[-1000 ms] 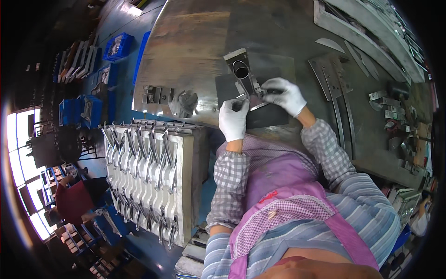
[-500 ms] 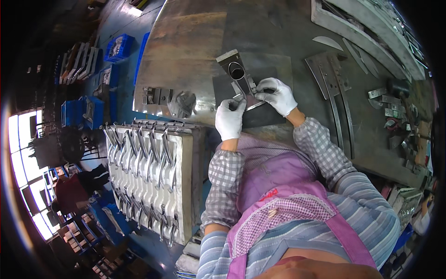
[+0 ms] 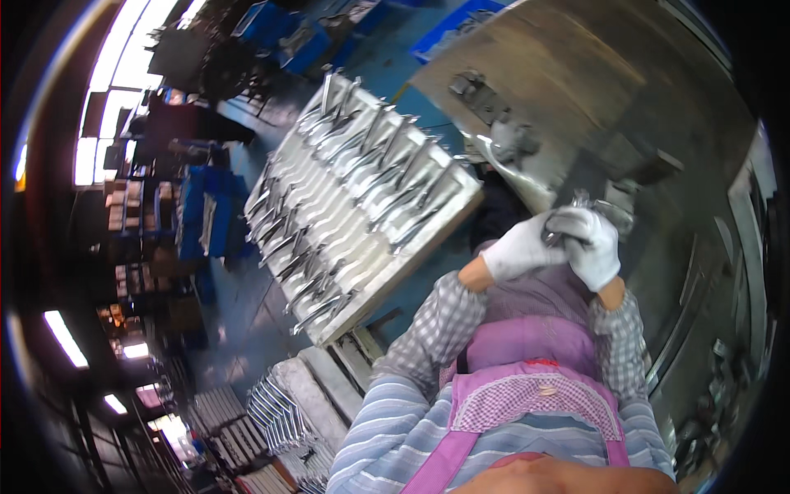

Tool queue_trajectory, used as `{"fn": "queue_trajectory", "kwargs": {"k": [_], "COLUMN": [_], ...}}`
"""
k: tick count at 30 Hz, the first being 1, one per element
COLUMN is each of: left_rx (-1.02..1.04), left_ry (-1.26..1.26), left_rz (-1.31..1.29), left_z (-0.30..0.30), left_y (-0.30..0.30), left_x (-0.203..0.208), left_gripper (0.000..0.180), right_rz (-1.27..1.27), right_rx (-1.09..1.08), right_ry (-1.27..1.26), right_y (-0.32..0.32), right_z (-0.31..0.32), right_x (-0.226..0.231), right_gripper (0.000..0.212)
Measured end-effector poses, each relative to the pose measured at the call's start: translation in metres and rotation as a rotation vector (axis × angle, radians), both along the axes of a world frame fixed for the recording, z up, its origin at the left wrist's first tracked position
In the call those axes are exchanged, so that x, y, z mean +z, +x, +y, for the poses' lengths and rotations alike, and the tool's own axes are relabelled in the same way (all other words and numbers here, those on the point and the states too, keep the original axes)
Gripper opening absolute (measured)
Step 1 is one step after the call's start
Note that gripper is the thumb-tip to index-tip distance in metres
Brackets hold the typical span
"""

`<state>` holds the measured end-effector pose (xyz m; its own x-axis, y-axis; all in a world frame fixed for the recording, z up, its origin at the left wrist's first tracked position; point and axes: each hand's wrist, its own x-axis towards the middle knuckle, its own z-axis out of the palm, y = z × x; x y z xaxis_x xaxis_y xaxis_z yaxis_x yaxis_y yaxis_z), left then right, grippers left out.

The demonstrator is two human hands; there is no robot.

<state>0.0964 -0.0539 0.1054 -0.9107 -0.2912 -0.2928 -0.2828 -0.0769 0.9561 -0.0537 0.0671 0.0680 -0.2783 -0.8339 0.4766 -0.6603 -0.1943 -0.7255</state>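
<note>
My left hand (image 3: 518, 249) and my right hand (image 3: 596, 247), both in white gloves, meet in front of my apron at the table's near edge. Their fingers are curled together, the right ones overlapping the left. A bit of dark, shiny metal (image 3: 552, 238) shows between the gloves, but motion blur and the fingers hide its shape. Just beyond the right hand, a metal fixture (image 3: 623, 200) with a flat plate (image 3: 658, 170) rests on the worktable (image 3: 535, 62). Whether the gloves touch the fixture is unclear.
To the left stands a pale rack (image 3: 415, 284) with rows of shiny bent metal pieces (image 3: 424, 198). Small metal blocks (image 3: 473, 89) and a crumpled grey glove (image 3: 512, 140) lie on the table's left. A blue bin (image 3: 448, 31) is beyond; long metal strips (image 3: 679, 309) lie right.
The view has swung to the left, bringing the rack closer to the middle. My hands have left the tube fixture and come together nearer my body.
</note>
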Motion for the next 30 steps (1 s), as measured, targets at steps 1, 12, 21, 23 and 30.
{"fn": "queue_trajectory", "kwargs": {"k": [1, 12, 21, 23, 30], "left_rx": [0.112, 0.617, 0.099, 0.192, 0.319], "left_ry": [-0.212, -0.894, -1.466, -1.260, -1.353], "left_rz": [-0.036, -0.421, -1.229, -0.974, -1.155], "left_z": [-0.012, -0.418, -0.421, -0.410, -0.420], "left_y": [0.026, 0.179, 0.191, 0.172, 0.228], "left_x": [-0.014, -0.030, -0.055, -0.028, -0.033], "left_gripper": [0.057, 0.043, 0.025, 0.028, 0.035], "right_rz": [-0.104, 0.407, 0.421, 0.417, 0.414], "right_rx": [0.069, -0.186, -0.239, -0.264, -0.255], "right_ry": [0.001, 0.133, 0.229, 0.287, 0.275], "right_y": [0.014, 0.005, 0.002, -0.001, 0.001], "right_z": [-0.009, 0.003, -0.002, 0.007, 0.009], "right_x": [0.009, -0.063, -0.061, -0.068, -0.062], "right_gripper": [0.028, 0.037, 0.035, 0.035, 0.033]}}
